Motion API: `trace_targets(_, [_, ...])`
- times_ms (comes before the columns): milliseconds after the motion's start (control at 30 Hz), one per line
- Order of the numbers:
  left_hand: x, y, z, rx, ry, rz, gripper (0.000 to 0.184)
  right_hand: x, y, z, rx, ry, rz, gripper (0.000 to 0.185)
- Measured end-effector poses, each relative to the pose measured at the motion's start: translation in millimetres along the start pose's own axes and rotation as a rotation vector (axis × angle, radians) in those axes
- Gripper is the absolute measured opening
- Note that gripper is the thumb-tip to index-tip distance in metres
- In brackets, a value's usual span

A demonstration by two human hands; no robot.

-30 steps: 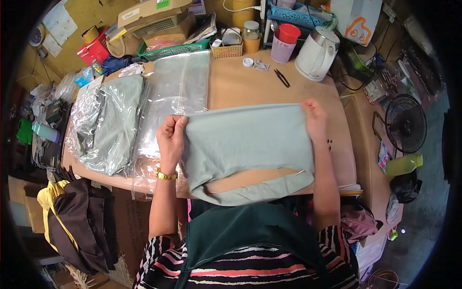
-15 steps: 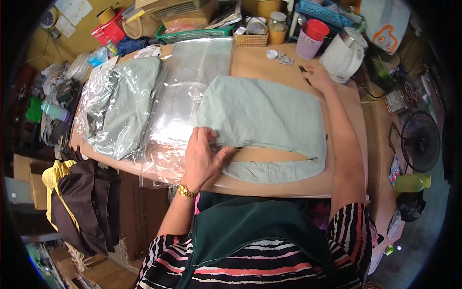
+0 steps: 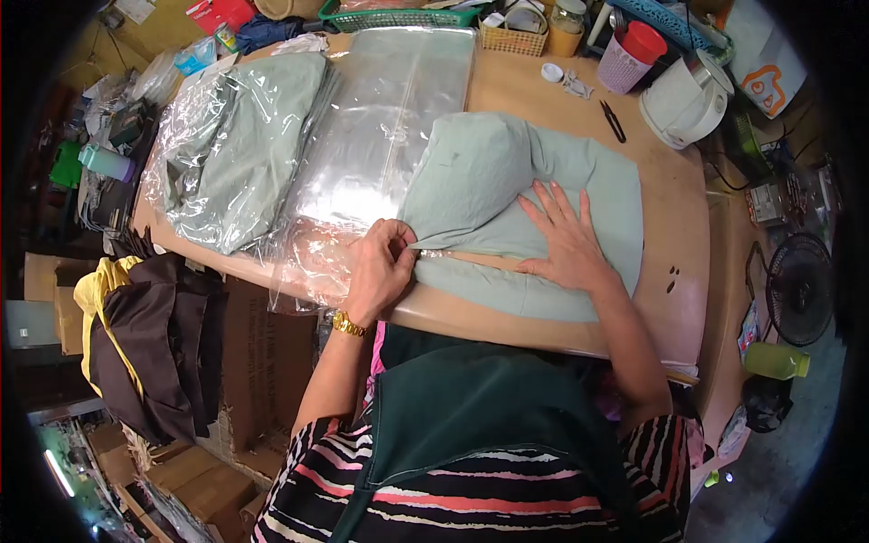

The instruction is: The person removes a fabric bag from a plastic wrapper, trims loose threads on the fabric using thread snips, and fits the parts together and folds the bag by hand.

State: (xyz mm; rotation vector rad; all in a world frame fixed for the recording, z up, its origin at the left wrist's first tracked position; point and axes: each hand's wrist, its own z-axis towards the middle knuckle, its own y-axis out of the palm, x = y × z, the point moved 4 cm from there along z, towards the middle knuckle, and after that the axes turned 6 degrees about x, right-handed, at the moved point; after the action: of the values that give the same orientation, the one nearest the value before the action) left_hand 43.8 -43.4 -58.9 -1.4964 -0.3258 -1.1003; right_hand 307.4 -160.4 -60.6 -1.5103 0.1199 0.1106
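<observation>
A pale green sewn cloth piece (image 3: 480, 172) lies on the brown work table, its upper part bunched into a raised fold. A long gap along its near side shows the tabletop, with a narrow strip of the cloth below. My left hand (image 3: 378, 270) pinches the cloth's left corner between thumb and fingers. My right hand (image 3: 568, 237) rests flat on the right half, fingers spread. Black thread snips (image 3: 613, 121) lie on the table beyond the cloth. Left of it are clear plastic bags (image 3: 362, 118) and a bagged stack of green cloth (image 3: 262, 136).
A white electric kettle (image 3: 683, 100), a pink cup with a red rim (image 3: 625, 63) and a small basket (image 3: 513, 38) stand along the back. Dark folded fabric (image 3: 163, 353) hangs over a cardboard box (image 3: 262, 380) at left. A black fan (image 3: 798, 290) is at right.
My right hand has left the black snips on the table and come down onto the cloth. My left hand now grips the cloth's corner. The cloth's upper part has bunched up; the view has shifted.
</observation>
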Motion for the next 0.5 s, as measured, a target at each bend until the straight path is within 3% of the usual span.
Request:
trace_targets(133, [6,1,-8,-0.031,-0.015,-0.023,0.019,1,-4,2,0.082,-0.011,0.18,0.082])
trace_targets(200, [19,-1,-14,0.13,0.266,-0.072,0.019,-16,-16,1,0.191,0.02,0.433,0.061])
trace_targets(233, [24,-1,-15,0.133,0.266,-0.073,0.019,-45,-30,-5,0.227,0.023,0.589,0.048])
trace_targets(300, [36,1,-12,0.046,0.162,-0.294,0.025,-101,-41,-14,0.326,-0.155,0.329,0.03])
trace_targets(333, [25,11,-6,0.013,0.0,-0.596,0.043,-106,-34,-20,0.327,-0.156,0.327,0.03])
trace_targets(367, [25,13,4,0.015,0.007,-0.597,0.043,-108,-23,-24,0.354,-0.157,0.351,0.024])
trace_targets(433, [11,22,21,-0.003,-0.475,-1.124,0.051,-106,-23,-24,0.386,-0.168,0.372,0.018])
trace_targets(500, [4,36,35,-0.003,-0.496,-1.201,0.043,-92,-41,-29,0.303,-0.056,0.692,0.01])
